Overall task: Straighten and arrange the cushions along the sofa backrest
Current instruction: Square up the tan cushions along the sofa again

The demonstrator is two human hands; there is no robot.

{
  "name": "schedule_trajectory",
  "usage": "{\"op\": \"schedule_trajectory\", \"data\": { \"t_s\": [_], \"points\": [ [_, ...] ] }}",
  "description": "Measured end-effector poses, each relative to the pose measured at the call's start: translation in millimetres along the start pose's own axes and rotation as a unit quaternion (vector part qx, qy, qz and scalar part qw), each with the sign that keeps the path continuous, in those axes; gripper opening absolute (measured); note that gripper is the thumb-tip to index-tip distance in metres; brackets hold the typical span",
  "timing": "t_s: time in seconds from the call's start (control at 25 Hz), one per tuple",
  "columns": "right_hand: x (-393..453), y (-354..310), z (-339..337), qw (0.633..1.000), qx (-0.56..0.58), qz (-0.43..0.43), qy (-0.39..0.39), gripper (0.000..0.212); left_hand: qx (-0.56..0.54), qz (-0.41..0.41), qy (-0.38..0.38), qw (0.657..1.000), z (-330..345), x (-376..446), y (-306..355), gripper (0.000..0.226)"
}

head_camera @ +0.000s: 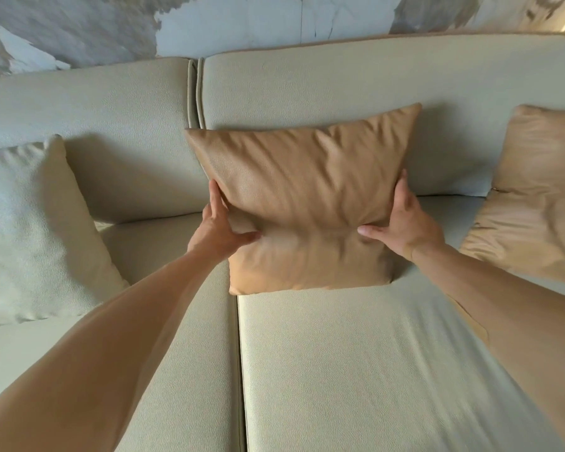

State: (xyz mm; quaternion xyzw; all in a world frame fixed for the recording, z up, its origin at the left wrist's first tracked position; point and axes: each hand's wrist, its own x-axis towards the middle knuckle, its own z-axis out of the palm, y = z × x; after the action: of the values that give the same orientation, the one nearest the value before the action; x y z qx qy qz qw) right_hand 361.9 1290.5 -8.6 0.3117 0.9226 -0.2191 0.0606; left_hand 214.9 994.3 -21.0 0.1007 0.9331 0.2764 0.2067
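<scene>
A tan leather cushion (307,197) stands in the middle of the cream sofa, leaning back against the backrest (307,89), slightly tilted. My left hand (221,228) grips its left edge with the thumb pressed into the front. On its right edge my right hand (402,223) holds it the same way. A second tan cushion (535,190) leans against the backrest at the right, partly cut off by the frame. A cream cushion (30,230) rests at the left, leaning on the backrest.
The sofa seat (356,370) stretches toward me, with a seam between two seat pads below the middle cushion. A grey and white patterned wall (242,21) rises behind the backrest.
</scene>
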Motion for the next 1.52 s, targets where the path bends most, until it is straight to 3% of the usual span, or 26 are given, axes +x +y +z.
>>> {"op": "schedule_trajectory", "data": {
  "t_s": [0.32, 0.56, 0.8, 1.24, 1.52],
  "points": [
    [-72.2, -4.5, -85.3, 0.987, -0.145, -0.041, 0.050, 0.103, 0.097, 0.135, 0.069, 0.984, -37.4, -57.8, 60.9, 0.123],
    [-167.7, 9.9, -214.6, 0.986, -0.115, 0.033, 0.114, 0.096, 0.127, 0.267, 0.038, 0.955, -99.2, -123.3, 163.6, 0.120],
    [-249.9, 51.5, -297.6, 0.978, -0.098, 0.067, 0.171, 0.097, 0.121, 0.324, 0.037, 0.938, -118.5, -206.2, 263.9, 0.117],
    [-347.1, 255.3, -419.4, 0.961, -0.186, 0.058, 0.197, 0.095, 0.127, 0.303, 0.066, 0.942, -12.8, -339.0, 397.2, 0.111],
    [-354.2, 290.3, -421.2, 0.977, -0.151, 0.063, 0.134, 0.094, 0.151, 0.272, 0.044, 0.949, 22.1, -370.6, 407.3, 0.113]
  ]
}}
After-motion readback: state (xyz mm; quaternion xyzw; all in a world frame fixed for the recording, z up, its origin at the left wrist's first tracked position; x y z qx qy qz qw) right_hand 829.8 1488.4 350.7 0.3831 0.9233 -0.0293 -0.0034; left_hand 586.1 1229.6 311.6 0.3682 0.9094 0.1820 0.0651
